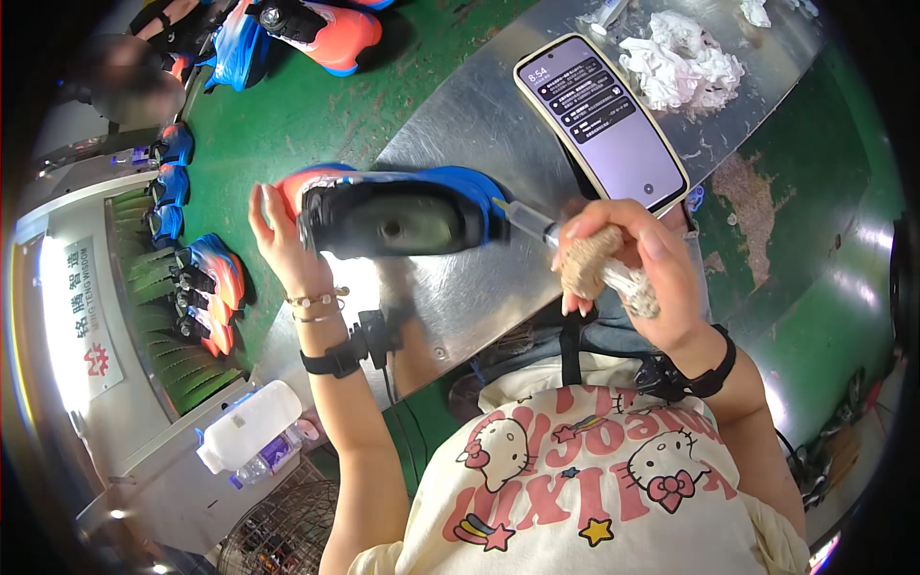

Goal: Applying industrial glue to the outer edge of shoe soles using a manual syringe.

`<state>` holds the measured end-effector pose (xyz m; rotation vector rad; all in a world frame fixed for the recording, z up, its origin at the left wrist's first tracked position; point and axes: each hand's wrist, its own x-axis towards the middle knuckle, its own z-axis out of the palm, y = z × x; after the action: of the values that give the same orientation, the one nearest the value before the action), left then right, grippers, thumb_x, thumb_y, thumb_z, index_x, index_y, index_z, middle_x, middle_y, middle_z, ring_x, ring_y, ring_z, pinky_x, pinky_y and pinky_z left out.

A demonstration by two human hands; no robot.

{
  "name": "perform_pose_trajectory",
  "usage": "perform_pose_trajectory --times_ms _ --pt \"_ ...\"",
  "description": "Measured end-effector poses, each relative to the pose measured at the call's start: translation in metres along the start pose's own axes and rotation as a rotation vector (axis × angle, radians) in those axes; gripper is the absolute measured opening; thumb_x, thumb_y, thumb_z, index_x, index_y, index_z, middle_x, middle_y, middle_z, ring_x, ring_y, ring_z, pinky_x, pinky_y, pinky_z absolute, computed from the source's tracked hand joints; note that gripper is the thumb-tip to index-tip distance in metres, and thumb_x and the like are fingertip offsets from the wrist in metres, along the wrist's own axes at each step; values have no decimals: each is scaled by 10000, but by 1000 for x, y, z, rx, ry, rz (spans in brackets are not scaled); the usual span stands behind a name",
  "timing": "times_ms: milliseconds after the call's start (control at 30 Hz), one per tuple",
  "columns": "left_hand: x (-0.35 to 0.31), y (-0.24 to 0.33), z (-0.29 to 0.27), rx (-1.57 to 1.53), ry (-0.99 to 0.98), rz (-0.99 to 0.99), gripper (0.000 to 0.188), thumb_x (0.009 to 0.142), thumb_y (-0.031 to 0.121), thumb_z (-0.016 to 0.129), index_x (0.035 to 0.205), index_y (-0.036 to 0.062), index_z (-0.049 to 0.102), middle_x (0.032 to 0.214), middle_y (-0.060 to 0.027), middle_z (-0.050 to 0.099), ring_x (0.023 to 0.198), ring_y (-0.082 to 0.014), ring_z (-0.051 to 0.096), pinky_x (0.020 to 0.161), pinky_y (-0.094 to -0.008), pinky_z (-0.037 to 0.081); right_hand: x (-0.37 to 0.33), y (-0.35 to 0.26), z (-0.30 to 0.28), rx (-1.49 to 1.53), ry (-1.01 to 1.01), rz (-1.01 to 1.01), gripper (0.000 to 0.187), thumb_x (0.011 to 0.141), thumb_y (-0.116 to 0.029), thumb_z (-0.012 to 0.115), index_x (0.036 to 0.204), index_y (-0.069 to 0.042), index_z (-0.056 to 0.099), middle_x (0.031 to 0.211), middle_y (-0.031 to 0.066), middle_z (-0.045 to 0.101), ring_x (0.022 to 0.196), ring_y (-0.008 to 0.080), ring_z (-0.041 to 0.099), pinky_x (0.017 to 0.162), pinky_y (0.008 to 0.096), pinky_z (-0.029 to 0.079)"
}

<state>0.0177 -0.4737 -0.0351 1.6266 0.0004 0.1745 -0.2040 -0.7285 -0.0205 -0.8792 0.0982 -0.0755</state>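
A blue and orange sports shoe (407, 220) with a black, motion-blurred middle is over the metal bench. At its left end my left hand (283, 235) grips it, its thumb side partly hidden by the shoe. My right hand (637, 254) is closed around a clear syringe (530, 220) with yellowish content near its tip. That tip points left and meets or nearly meets the shoe's right end; I cannot tell which. Also in my right hand is a crumpled beige and whitish wad (589, 264), probably cloth or tissue.
A phone (613, 134) with a lit screen lies on the metal bench (460, 129), beside crumpled white tissues (685, 62). More blue and orange shoes (326, 34) are at the far left, others (211, 287) along the left rack. A white bottle (251, 422) lies at lower left.
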Motion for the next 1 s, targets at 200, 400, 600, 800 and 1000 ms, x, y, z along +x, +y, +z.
perform_pose_trajectory --times_ms 200,400,600,800,1000 --pt "-58 14 -44 29 6 -412 287 871 279 486 971 19 557 838 -56 584 745 -121 574 560 -223 489 5 2 11 -38 57 -10 371 915 -276 276 1060 7 466 865 80 555 686 109 558 592 222 452" --pt "-137 35 -82 56 38 -625 269 879 253 468 917 -1 548 798 -63 601 684 -157 603 578 -267 503 6 12 15 -56 51 -79 378 912 -276 263 1056 5 471 845 82 556 676 107 559 573 213 455" --pt "-192 40 -89 -80 -332 -820 351 911 244 373 1070 -59 452 1012 -155 569 887 -252 597 755 -390 515 0 14 20 -56 81 -38 400 911 -282 256 1061 22 467 803 87 561 639 126 570 558 224 460" --pt "-216 35 -63 -406 -431 -961 411 792 142 588 1097 -86 436 1021 -158 564 903 -210 588 794 -312 486 -9 10 26 -58 103 -15 424 914 -299 237 1054 29 467 796 94 562 636 134 572 548 223 458" --pt "-220 29 -43 -523 -484 -982 482 713 99 646 1105 -82 431 1039 -148 559 949 -215 566 842 -324 449 -20 -1 33 -166 124 61 475 883 -384 200 1022 8 429 862 167 526 600 209 556 490 255 427"
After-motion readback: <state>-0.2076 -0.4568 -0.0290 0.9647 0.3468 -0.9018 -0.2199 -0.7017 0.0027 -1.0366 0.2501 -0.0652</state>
